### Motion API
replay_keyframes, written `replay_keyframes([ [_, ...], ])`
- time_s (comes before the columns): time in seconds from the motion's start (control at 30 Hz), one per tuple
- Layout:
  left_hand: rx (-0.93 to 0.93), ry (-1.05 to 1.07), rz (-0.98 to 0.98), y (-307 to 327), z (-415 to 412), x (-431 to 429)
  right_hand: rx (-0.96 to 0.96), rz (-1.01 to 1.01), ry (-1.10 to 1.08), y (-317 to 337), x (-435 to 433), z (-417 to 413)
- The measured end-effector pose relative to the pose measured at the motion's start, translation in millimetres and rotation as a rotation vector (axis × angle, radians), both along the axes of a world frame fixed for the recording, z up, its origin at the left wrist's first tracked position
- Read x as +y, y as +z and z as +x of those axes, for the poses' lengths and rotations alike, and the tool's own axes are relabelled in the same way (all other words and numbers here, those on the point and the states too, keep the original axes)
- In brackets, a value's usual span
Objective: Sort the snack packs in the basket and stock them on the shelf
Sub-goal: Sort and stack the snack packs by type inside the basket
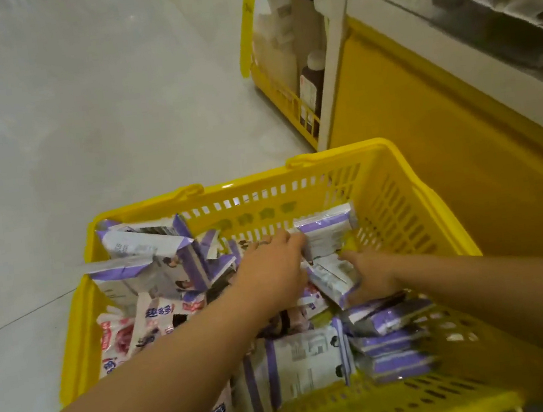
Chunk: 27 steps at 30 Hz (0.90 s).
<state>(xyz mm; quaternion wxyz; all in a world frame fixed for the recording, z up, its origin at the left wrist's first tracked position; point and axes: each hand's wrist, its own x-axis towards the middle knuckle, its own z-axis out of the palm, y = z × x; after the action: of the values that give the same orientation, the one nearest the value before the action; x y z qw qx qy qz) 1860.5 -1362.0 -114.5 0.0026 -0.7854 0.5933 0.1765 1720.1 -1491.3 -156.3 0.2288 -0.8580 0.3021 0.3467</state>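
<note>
Bare forearms reach into the yellow basket (pixel 396 196). Left hand (pixel 271 268) and right hand (pixel 372 275) grip purple-white snack packs (pixel 327 233); gather only matching purple ones, leaving the pink packs (pixel 125 335) at lower left.

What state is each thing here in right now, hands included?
Yellow basket: on the floor, open, partly full.
Purple packs: jumbled in the basket, some stacked at the right.
Red packs: bunched at the basket's left side.
Left hand: down among the packs, grip unclear.
Right hand: gripping a purple pack.
Brown bottle: upright in the far basket.
</note>
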Motion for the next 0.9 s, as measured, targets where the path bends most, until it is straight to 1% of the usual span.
replay_keyframes([
  [0.07,0.058,0.149,-0.030,-12.8,3.7,-19.3,0.011,0.040,-0.023,-8.4,0.6,3.5],
  [0.17,0.188,0.259,-0.131,-28.8,7.0,-43.9,-0.010,0.037,-0.012,-15.9,2.3,5.8],
  [0.2,0.216,0.258,-0.155,-32.7,6.8,-51.2,-0.019,0.031,-0.010,-17.6,1.7,6.4],
  [0.27,0.196,0.224,-0.134,-38.6,6.3,-63.0,-0.006,0.053,-0.011,-19.7,0.1,7.9],
  [0.33,0.204,0.221,-0.072,-41.6,6.6,-67.4,0.037,0.120,-0.042,-21.0,1.1,8.4],
  [0.4,0.244,0.234,-0.061,-45.1,5.7,-65.0,0.037,0.196,-0.116,-23.0,2.6,7.7],
  [0.53,0.277,0.263,-0.151,-51.9,5.3,-52.8,-0.057,0.262,-0.229,-24.0,0.7,7.0],
  [0.67,0.371,0.340,-0.198,-57.9,8.7,-43.3,-0.237,0.385,-0.498,-10.6,-7.2,5.6],
  [0.7,0.382,0.358,-0.203,-58.8,9.0,-41.1,-0.273,0.395,-0.527,-5.5,-9.4,4.8],
  [0.77,0.388,0.372,-0.210,-59.6,8.7,-38.4,-0.287,0.374,-0.485,4.4,-10.9,4.1],
  [0.8,0.391,0.368,-0.211,-59.9,8.3,-37.8,-0.265,0.321,-0.410,9.2,-9.4,4.7],
  [0.87,0.404,0.359,-0.204,-59.2,6.5,-37.6,-0.242,0.130,-0.197,17.6,-4.8,5.3],
  [0.9,0.411,0.353,-0.198,-58.5,5.6,-37.6,-0.261,0.021,-0.089,22.4,-2.5,5.3],
])
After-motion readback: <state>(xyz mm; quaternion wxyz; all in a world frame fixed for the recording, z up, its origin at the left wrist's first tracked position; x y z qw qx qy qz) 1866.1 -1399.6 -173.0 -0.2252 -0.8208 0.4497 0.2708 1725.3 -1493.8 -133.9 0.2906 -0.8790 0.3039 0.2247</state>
